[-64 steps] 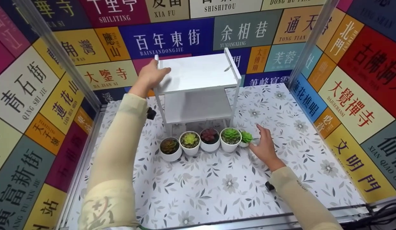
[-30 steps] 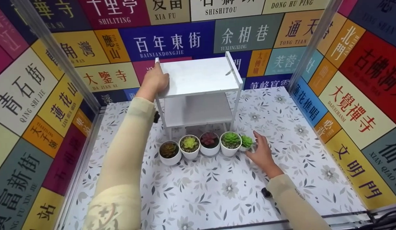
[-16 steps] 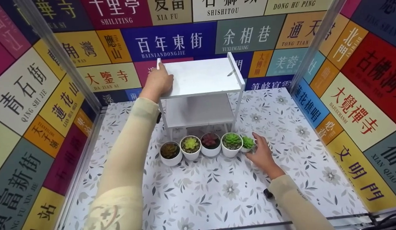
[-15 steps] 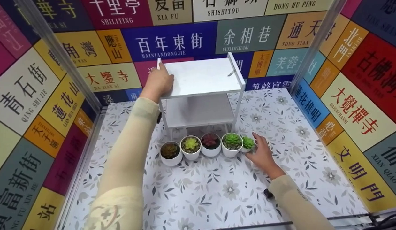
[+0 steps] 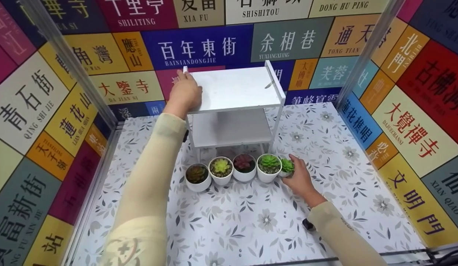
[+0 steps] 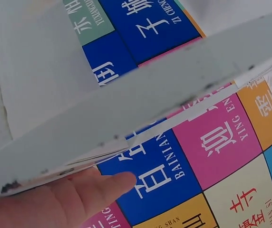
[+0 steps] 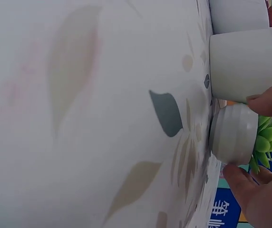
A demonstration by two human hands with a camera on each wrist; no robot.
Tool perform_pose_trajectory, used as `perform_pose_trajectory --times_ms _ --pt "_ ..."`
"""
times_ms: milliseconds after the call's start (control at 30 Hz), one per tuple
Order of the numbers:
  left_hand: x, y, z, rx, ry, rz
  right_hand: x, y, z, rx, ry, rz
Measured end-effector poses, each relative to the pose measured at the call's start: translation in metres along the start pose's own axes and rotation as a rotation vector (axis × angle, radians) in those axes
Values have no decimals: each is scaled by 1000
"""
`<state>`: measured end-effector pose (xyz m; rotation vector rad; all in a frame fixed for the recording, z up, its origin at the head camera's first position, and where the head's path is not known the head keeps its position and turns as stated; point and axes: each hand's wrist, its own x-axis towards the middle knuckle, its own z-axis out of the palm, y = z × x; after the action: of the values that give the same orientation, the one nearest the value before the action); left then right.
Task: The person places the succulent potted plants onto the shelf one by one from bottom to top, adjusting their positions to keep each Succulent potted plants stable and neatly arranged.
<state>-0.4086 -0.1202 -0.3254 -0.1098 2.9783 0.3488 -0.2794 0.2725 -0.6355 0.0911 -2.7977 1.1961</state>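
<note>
My left hand grips the left side rail of a white two-tier shelf; in the left wrist view its fingers lie along the shelf's pale edge. My right hand pinches a small potted succulent with bright green leaves. In the right wrist view the thumb is on one side of its ribbed white pot and fingers are on the other. To its left stand a green succulent, a dark red one, a yellow-green one and a brownish one, all in white pots.
The shelf stands directly behind the row of pots, on a floral-patterned tabletop. Sign-printed walls enclose the back and both sides. Dark cables lie at the lower right corner.
My right hand has moved in from the right and its fingers have come together round the small green succulent's pot. My left hand's thumb, earlier stretched over the shelf top, is drawn in.
</note>
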Motion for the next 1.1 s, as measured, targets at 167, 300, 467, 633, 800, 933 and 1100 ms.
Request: perform_pose_trajectory --times_ms 167,300,467,633,800,933,1100 --pt "1 1 1 18 12 -4 1 1 0 -5 -23 14" --pt "1 -1 1 33 25 4 5 2 0 -9 -42 27" --pt "0 -3 2 69 45 16 8 5 2 -8 -51 32" --pt "1 -2 2 87 47 29 9 5 4 -2 -46 38" --pt "0 -2 2 89 43 27 10 4 4 35 -37 72" --pt "0 0 1 80 27 25 10 6 6 31 -27 80" --pt "-1 1 1 78 22 40 11 12 7 26 -16 77"
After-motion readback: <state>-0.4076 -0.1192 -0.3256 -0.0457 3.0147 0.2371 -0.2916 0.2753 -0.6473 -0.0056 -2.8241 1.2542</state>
